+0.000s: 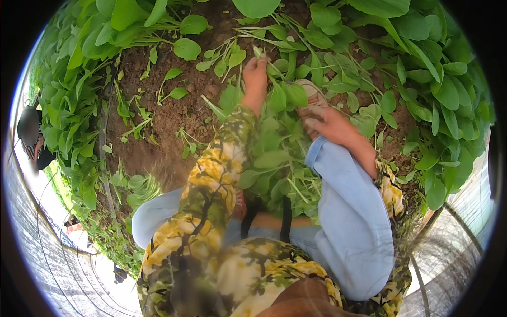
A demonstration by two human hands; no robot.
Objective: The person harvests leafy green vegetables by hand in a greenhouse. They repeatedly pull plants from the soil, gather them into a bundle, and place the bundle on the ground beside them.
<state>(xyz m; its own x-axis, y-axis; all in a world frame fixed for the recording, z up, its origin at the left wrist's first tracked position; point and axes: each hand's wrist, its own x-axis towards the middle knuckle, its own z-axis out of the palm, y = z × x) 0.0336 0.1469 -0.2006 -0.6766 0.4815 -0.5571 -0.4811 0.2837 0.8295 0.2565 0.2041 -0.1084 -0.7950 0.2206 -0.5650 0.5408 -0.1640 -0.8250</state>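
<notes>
My left hand point(256, 81) is closed around the stem end of a leafy green plant point(282, 93), whose leaves hang to its right. My right hand point(326, 122) lies beside my shoe point(311, 93), just beyond the cuff of my jeans; its fingertips are partly hidden, and whether it holds anything cannot be told. Between my legs is a heap of loose green leaves point(273, 158). More cut or pulled plants point(227, 57) lie on the brown soil point(170, 119) ahead of my left hand.
Dense leafy plants stand on the left point(75, 99) and right point(447, 91). A thin dark hose or strip point(103, 138) runs along the left soil edge. A person point(33, 138) is at the far left. Plastic sheeting point(47, 253) on curved supports shows at the lower rim.
</notes>
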